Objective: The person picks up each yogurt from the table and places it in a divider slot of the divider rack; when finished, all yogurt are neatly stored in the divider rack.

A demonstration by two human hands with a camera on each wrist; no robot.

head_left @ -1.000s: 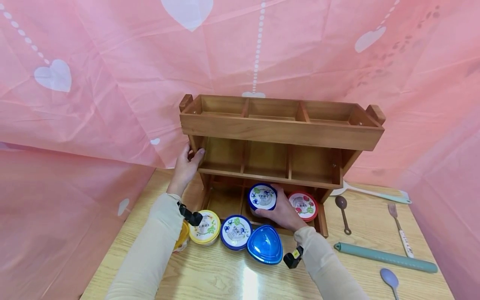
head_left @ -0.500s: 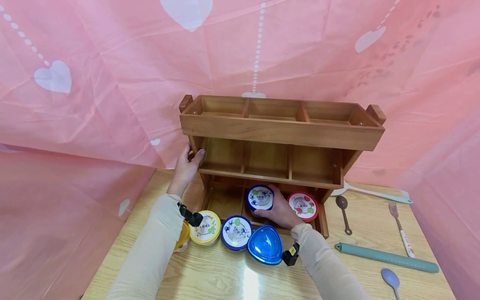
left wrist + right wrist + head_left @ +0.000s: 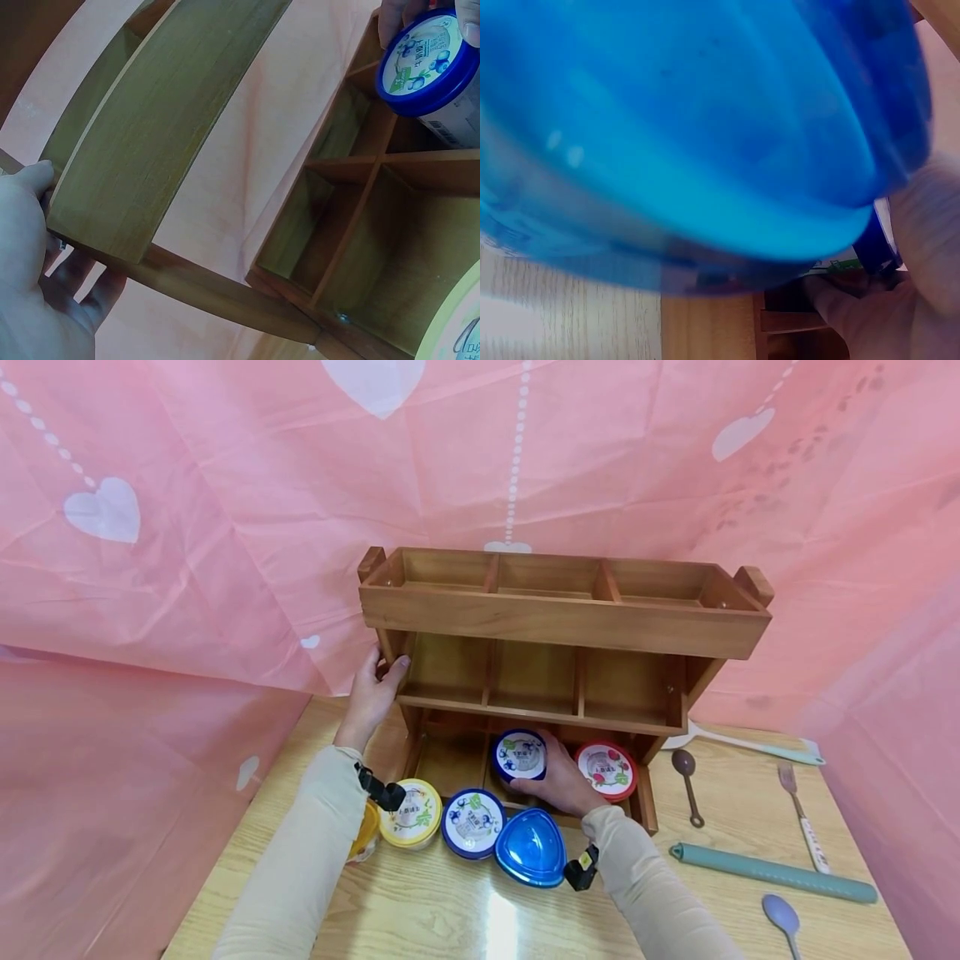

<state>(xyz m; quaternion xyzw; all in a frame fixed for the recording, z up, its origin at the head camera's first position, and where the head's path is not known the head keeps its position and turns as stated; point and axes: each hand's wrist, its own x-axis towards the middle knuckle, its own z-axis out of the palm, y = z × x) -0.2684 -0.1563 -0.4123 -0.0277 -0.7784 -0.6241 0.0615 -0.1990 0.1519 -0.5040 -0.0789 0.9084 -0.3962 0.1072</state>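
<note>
My right hand (image 3: 558, 779) grips a round tub with a blue lid (image 3: 519, 755) by its side, in the middle compartment of the wooden rack's lowest tier. In the left wrist view that blue-lidded tub (image 3: 429, 64) sits over the dividers, slightly tilted. A red-lidded tub (image 3: 607, 771) stands in the compartment to its right. My left hand (image 3: 371, 695) holds the left end of the rack's middle tier, and in the left wrist view the thumb and fingers of the left hand (image 3: 37, 255) wrap its edge. The wooden rack (image 3: 558, 622) has three stepped tiers with dividers.
Before the rack stand a yellow-lidded tub (image 3: 411, 814), another blue-lidded tub (image 3: 473, 824), a blue triangular-lidded container (image 3: 531, 848) and a partly hidden orange-lidded one (image 3: 365, 832). At right lie a green rod (image 3: 772, 872), a fork (image 3: 802, 818), brown spoon (image 3: 686, 785) and purple spoon (image 3: 782, 917).
The right hand has shifted slightly left with the blue-lidded tub, which has turned a little, mostly during the first half second. The left hand keeps its place on the rack.
</note>
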